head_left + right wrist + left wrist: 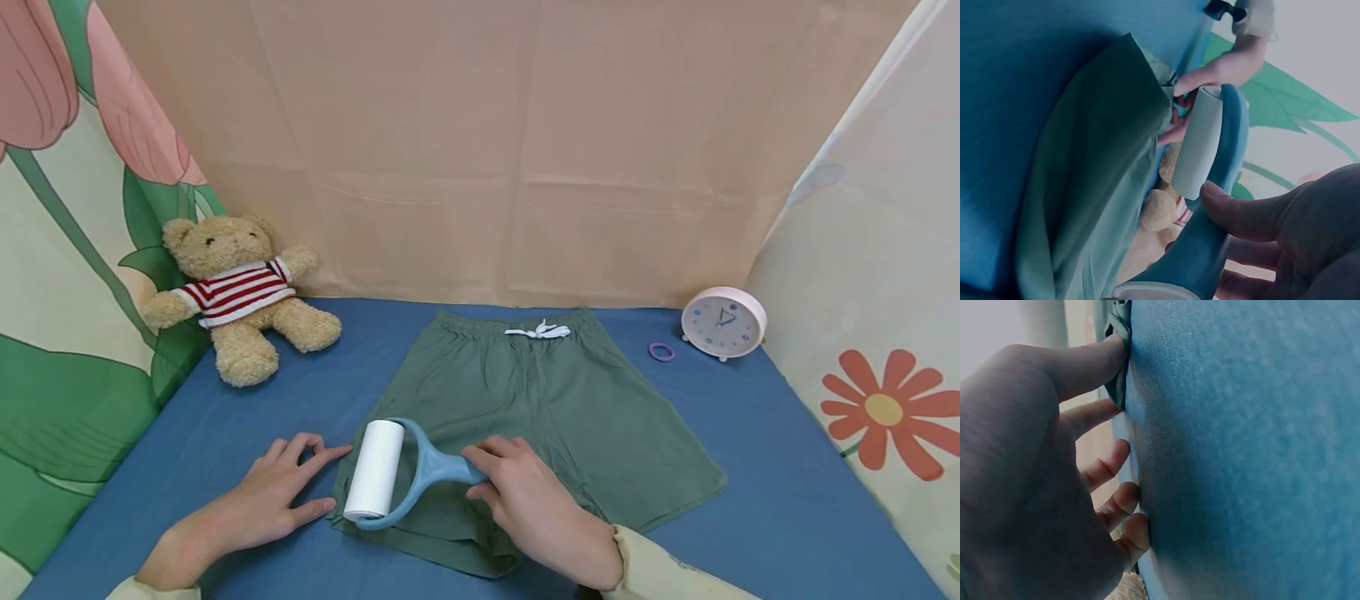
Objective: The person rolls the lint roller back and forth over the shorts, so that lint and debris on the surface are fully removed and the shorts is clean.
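Note:
Green drawstring shorts (525,392) lie spread flat on a blue cloth. My right hand (528,500) grips the blue handle of a lint roller (438,471); its white roll lies over the shorts' left leg in the head view. In the right wrist view the thumb rests along the lint roller's handle (1194,256). My left hand (273,500) is at the left leg's edge, thumb and forefinger spread apart with their tips on the fabric. In the left wrist view the other fingertips (1125,497) rest on the blue cloth.
A teddy bear (232,292) in a red-and-white striped shirt sits at the back left. At the back right stand a round pink clock (723,323) and, beside it, a small purple ring (662,352). Printed fabric walls (885,408) border the blue surface (780,500).

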Demonstrator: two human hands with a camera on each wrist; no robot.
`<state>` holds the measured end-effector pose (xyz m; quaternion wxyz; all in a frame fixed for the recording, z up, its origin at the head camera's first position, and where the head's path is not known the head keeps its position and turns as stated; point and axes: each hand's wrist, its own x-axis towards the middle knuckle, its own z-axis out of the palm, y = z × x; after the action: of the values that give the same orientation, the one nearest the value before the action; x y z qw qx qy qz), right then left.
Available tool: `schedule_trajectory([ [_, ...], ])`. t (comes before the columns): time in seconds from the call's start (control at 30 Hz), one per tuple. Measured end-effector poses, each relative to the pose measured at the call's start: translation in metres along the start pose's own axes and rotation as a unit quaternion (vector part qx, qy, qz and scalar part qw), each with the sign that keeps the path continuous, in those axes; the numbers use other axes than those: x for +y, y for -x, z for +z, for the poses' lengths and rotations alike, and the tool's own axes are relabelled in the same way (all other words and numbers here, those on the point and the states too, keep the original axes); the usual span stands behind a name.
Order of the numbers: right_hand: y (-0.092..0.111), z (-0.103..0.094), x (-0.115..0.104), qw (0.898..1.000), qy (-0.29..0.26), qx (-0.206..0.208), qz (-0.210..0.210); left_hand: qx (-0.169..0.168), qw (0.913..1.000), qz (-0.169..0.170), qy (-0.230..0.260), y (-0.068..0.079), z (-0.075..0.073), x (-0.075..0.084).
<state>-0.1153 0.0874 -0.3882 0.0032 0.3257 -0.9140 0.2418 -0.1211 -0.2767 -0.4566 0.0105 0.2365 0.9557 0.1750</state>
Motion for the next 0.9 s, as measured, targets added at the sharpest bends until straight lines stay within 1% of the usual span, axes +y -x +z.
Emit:
schedule_trajectory([
  [0.07, -0.007, 0.005, -0.002, 1.0, 0.004, -0.008, -0.01, -0.007, 1.0, -0.002, -0.003, 0.0, -0.002, 0.001],
  [0.2, -0.019, 0.013, -0.005, 0.999, 0.019, -0.012, -0.027, -0.033, 0.9993, -0.017, 0.0, 0.0, -0.004, 0.004],
  [0.3, -0.025, 0.018, -0.006, 0.999, 0.032, -0.017, -0.037, -0.034, 0.9993, -0.016, -0.003, -0.001, -0.004, 0.004],
  [0.37, -0.028, 0.021, -0.006, 0.998, 0.037, -0.022, -0.042, -0.027, 0.9995, -0.013, -0.01, -0.001, -0.003, 0.003],
  [0.43, -0.029, 0.023, -0.007, 0.998, 0.036, -0.028, -0.043, -0.021, 0.9996, -0.011, -0.015, -0.001, -0.002, 0.002],
  [0.67, -0.028, 0.028, -0.006, 0.999, 0.022, -0.031, -0.03, -0.023, 0.9996, -0.007, -0.015, -0.001, -0.005, 0.003],
  [0.8, -0.027, 0.028, -0.005, 0.999, 0.002, -0.044, -0.023, -0.029, 0.9994, -0.012, -0.016, -0.001, -0.006, 0.004],
  [0.9, -0.025, 0.028, -0.003, 0.998, 0.0, -0.051, -0.027, -0.038, 0.999, -0.019, -0.011, -0.001, -0.007, 0.006],
])
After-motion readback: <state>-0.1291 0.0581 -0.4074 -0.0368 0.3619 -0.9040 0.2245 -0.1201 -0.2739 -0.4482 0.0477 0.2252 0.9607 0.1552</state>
